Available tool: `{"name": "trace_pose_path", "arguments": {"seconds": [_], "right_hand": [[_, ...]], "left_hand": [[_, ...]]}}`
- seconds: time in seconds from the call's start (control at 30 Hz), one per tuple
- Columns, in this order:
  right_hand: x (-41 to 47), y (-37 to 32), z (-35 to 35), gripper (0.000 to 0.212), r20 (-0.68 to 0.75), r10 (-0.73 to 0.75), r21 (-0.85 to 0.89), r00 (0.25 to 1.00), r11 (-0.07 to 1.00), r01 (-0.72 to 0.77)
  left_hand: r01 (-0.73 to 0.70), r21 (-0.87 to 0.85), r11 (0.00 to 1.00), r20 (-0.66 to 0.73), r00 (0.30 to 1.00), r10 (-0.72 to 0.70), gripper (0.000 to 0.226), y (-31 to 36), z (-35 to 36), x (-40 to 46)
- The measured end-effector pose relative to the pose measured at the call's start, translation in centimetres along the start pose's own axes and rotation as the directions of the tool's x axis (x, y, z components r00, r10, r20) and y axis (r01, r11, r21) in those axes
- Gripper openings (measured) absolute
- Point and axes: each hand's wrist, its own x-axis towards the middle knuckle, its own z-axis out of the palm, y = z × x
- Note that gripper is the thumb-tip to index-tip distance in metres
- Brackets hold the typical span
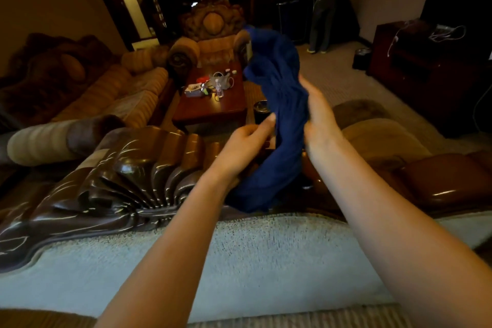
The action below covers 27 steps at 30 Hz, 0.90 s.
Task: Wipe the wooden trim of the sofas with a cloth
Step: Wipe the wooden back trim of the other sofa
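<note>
From the head view, both bare forearms reach forward over the back of a sofa. A dark blue cloth [279, 104] hangs bunched in the air between the two hands, its upper part flaring up and away from the person and its lower end drooping down to the carved crest of the sofa. The left hand [247, 141] has its fingers curled, with the thumb stretched toward the cloth's left edge and touching it; whether the curled fingers pinch a fold cannot be told. The right hand [318, 114] lies against the right side of the cloth with fingers nearly straight and close together, the fabric draped against them.

Directly below the hands runs the wooden trim [127, 173], a glossy dark brown carving with a shell-like fan of ridges, set along the top of the sofa's pale fuzzy upholstered back [239, 261]. The cloth's lower end sits just at the right side of this fan.

Beyond, a reddish tabletop [215, 104] carries a clutter of small items. A long striped sofa [111, 93] stands to its left and an ornate armchair [213, 34] behind it. A dark cabinet [426, 66] stands at the right, and another person [324, 2] stands at the far wall.
</note>
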Motion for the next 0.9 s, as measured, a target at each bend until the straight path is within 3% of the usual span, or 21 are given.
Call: {"name": "trace_pose_path", "arguments": {"seconds": [0.1,0.2,0.27,0.3,0.4,0.43,0.5,0.57,0.6,0.7,0.77,0.83,0.9], "right_hand": [[0.3,-1.2,1.1,0.043,-0.024,-0.040,-0.006,0.999,0.999,0.040],[0.5,-0.8,0.4,0.021,-0.031,-0.062,-0.221,0.998,0.974,0.053],[0.9,0.0,-0.7,0.006,0.065,-0.011,-0.360,0.998,0.933,0.033],[0.8,0.2,-0.9,0.008,0.113,0.031,-0.422,0.993,0.907,0.020],[2.1,1.8,-2.1,0.067,0.258,0.178,-0.591,0.949,0.806,0.009],[2.5,2.2,-2.3,0.074,0.307,0.235,-0.630,0.922,0.777,0.012],[3.6,3.0,-2.7,0.052,0.423,0.291,-0.641,0.858,0.766,0.057],[5.1,3.5,-3.0,0.028,0.414,0.218,-0.585,0.884,0.808,0.075],[6.3,3.9,-3.1,0.029,0.355,0.190,-0.549,0.916,0.835,0.040],[9.7,4.7,-3.3,0.050,0.207,0.292,-0.432,0.934,0.884,-0.181],[11.2,5.2,-2.9,0.037,0.278,0.369,-0.478,0.887,0.854,-0.205],[12.0,6.3,-2.0,0.021,0.442,0.427,-0.559,0.789,0.819,-0.129],[11.5,7.8,-1.3,0.004,0.637,0.462,-0.631,0.617,0.772,0.074]], "left_hand": [[0.046,-0.233,0.971,0.159,0.987,-0.008,0.036,1.2,0.2,-0.1],[0.005,-0.089,0.996,0.048,0.999,-0.001,0.019,1.8,0.2,0.6],[0.021,0.005,1.000,-0.069,0.997,-0.020,0.019,1.6,0.1,0.8],[0.037,0.005,0.999,-0.117,0.993,-0.036,0.020,1.5,-0.1,1.0],[0.069,-0.087,0.994,-0.257,0.962,-0.090,0.022,1.1,-0.6,1.5],[0.084,-0.129,0.988,-0.297,0.947,-0.119,0.022,1.1,-0.8,1.7],[0.087,-0.239,0.967,-0.344,0.924,-0.168,0.027,1.4,-1.1,2.2],[0.039,-0.296,0.955,-0.399,0.903,-0.160,0.022,1.8,-1.3,2.6],[0.007,-0.278,0.961,-0.460,0.877,-0.140,0.012,1.9,-1.3,2.7],[-0.016,0.037,0.999,-0.686,0.727,0.037,0.026,1.3,-1.1,2.3],[0.054,0.244,0.968,-0.749,0.644,0.154,0.027,0.4,-0.3,2.0],[0.148,0.381,0.913,-0.777,0.586,0.229,0.025,-0.8,0.8,2.1],[0.231,0.531,0.815,-0.777,0.517,0.360,0.020,-1.8,1.6,2.5]]}}
